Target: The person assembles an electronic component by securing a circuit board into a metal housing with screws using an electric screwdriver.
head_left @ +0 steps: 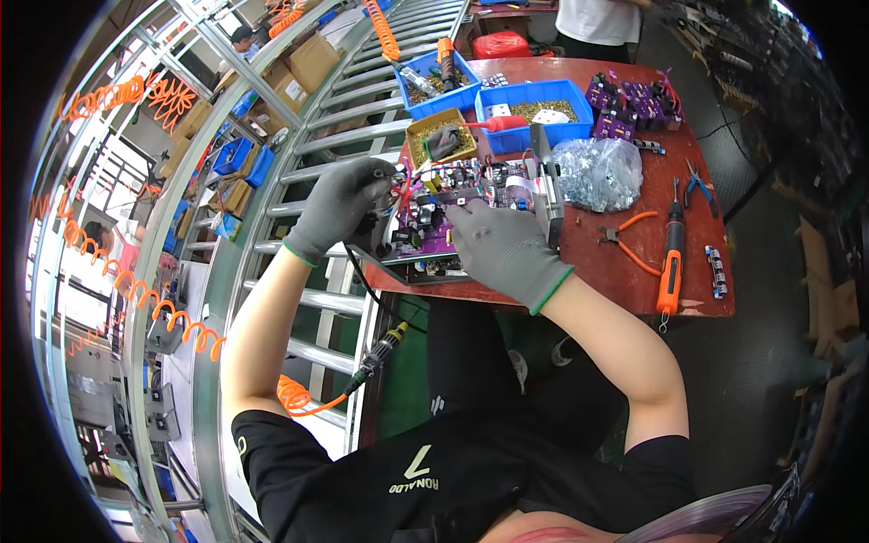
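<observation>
Left hand: grey glove, fingers curled together at the near-left edge of the board, beside red wires; whether they clamp a wire cannot be told. Right hand: grey glove, fingertips lowered onto the board; whether they pinch a part cannot be told.

Board: purple, crowded with components, in a dark case between and under both hands, at the table's near-left edge.

Surface: red table, worn paint. Just beyond the hands, a cardboard tray of small hardware; beyond it, a blue bin with tools. Beyond the right hand, a larger blue bin of similar hardware, a red-handled tool across its rim. Right of the right hand: clear bag of metal parts; orange-handled cutters; orange screwdriver; blue pliers; a small component strip. Farther off, purple assemblies.

Room: roller conveyor left of and beneath the left hand; air tool below that hand, on an orange hose. Well left, metal frames, cartons. Beyond the table, a person in a white top. Right, dark floor.
</observation>
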A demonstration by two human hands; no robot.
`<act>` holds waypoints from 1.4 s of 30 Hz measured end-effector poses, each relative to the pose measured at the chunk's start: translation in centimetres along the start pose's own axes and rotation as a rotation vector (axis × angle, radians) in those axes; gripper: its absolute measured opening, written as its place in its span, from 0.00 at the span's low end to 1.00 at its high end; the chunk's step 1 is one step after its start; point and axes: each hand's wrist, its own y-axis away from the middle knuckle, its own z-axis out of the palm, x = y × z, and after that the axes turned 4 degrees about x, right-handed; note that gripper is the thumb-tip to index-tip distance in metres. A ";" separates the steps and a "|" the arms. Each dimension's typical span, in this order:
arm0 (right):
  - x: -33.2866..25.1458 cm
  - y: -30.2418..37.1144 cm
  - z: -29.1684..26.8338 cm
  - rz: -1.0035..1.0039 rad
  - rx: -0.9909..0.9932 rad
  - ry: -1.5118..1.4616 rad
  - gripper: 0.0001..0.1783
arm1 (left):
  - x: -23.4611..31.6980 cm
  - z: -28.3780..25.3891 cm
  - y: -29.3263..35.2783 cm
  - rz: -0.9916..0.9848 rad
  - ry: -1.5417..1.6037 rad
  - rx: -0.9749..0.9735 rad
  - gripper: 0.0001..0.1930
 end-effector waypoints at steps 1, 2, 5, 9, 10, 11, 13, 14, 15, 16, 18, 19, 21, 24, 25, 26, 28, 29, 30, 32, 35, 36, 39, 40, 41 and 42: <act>0.0 0.1 -0.2 0.009 -0.014 0.021 0.14 | -0.7 0.2 -0.2 -0.047 0.091 -0.001 0.11; 0.0 0.3 -0.3 0.001 -0.016 0.027 0.14 | -1.3 0.2 -0.4 -0.048 0.094 0.010 0.11; 0.0 0.1 -0.2 0.052 0.039 -0.033 0.16 | -1.3 0.7 -1.1 -0.105 0.152 0.021 0.12; 0.4 -1.8 1.1 0.025 0.184 -0.380 0.19 | 1.0 1.7 -2.2 -0.150 0.066 -0.062 0.12; 0.4 -2.6 0.8 0.053 0.140 -0.430 0.20 | 1.1 1.7 -2.3 -0.147 0.075 -0.053 0.12; 0.4 -3.2 0.7 0.082 0.095 -0.480 0.22 | 1.1 1.7 -2.5 -0.088 0.059 -0.075 0.12; 0.0 -4.3 0.8 0.120 0.060 -0.528 0.23 | 0.6 1.6 -2.8 -0.044 0.101 -0.134 0.12; -0.2 -4.5 0.7 0.161 0.028 -0.589 0.23 | 0.0 1.7 -3.0 -0.039 0.111 -0.126 0.12; -0.4 -4.3 0.5 0.162 0.026 -0.576 0.23 | -0.6 1.9 -3.1 0.030 0.118 -0.124 0.12; -1.0 -4.0 0.1 0.166 0.003 -0.563 0.23 | -1.1 1.8 -3.2 0.091 0.122 -0.118 0.11; -1.6 -3.9 0.0 0.167 -0.029 -0.542 0.23 | -2.4 1.5 -3.6 0.048 0.198 -0.169 0.10; -1.2 -3.8 0.1 0.182 -0.095 -0.654 0.23 | -2.3 1.5 -4.1 0.017 0.271 -0.234 0.10; -0.8 -3.5 0.7 0.203 -0.163 -0.755 0.22 | -2.3 1.5 -5.0 0.141 0.248 -0.269 0.12; -1.0 -2.8 1.4 0.070 -0.069 -0.657 0.19 | -2.0 1.9 -6.0 0.282 0.202 -0.368 0.14; -0.7 -2.3 1.2 0.109 -0.053 -0.610 0.18 | -1.7 2.2 -6.0 0.373 0.135 -0.372 0.13; -0.3 -1.8 0.7 0.143 -0.037 -0.557 0.17 | -1.6 2.4 -6.3 0.465 0.067 -0.368 0.12; -0.1 -0.7 0.2 0.199 0.021 -0.473 0.15 | -1.4 2.8 -6.6 0.515 0.034 -0.373 0.12; 0.2 -0.3 0.2 0.198 0.068 -0.402 0.16 | -1.4 3.0 -6.7 0.561 -0.005 -0.385 0.13; 0.4 0.0 0.3 0.196 0.115 -0.332 0.16 | -1.3 3.2 -6.8 0.609 -0.044 -0.397 0.13; 0.6 0.2 0.5 0.174 0.111 -0.247 0.17 | -1.7 3.4 -7.4 0.575 0.009 -0.416 0.13; 0.4 -0.1 0.5 0.185 0.052 -0.122 0.19 | -2.2 4.3 -7.9 0.629 -0.107 -0.480 0.14; 0.2 -0.4 0.6 0.217 -0.004 -0.084 0.20 | -2.4 4.4 -8.1 0.634 -0.104 -0.480 0.14; -0.9 -0.9 0.5 0.213 -0.079 -0.005 0.21 | -2.4 3.9 -8.1 0.644 -0.099 -0.482 0.13; -1.2 -0.9 0.7 0.215 -0.078 -0.004 0.21 | -2.9 3.5 -7.9 0.591 -0.049 -0.458 0.13; -1.5 -0.9 0.9 0.221 -0.061 -0.014 0.21 | -3.3 3.2 -7.9 0.538 0.000 -0.435 0.13; -1.6 -0.8 1.0 0.226 -0.044 -0.024 0.21 | -3.6 3.1 -7.8 0.540 0.001 -0.436 0.13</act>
